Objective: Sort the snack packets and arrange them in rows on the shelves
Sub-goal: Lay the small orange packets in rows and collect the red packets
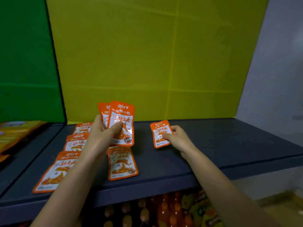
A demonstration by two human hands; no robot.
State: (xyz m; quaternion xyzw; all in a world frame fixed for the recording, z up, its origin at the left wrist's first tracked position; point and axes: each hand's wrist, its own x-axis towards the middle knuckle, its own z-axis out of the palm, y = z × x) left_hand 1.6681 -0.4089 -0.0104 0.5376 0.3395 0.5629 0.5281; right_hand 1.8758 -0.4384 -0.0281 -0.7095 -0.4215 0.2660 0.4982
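Observation:
My left hand (105, 130) holds two orange-and-white snack packets (124, 120) upright above the dark grey shelf (229, 145). My right hand (178, 136) rests its fingers on a single orange packet (159, 128) lying flat on the shelf, right of centre. Several matching packets lie flat on the left part of the shelf: one near the front centre (122, 163), and a column further left (54, 172) partly hidden by my left forearm.
A yellow corrugated back panel (147, 54) stands behind the shelf, with a green panel (24, 63) to its left. Orange and yellow packaging (14, 133) lies on the neighbouring shelf at far left. Colourful snack packets (172, 208) show on the lower shelf.

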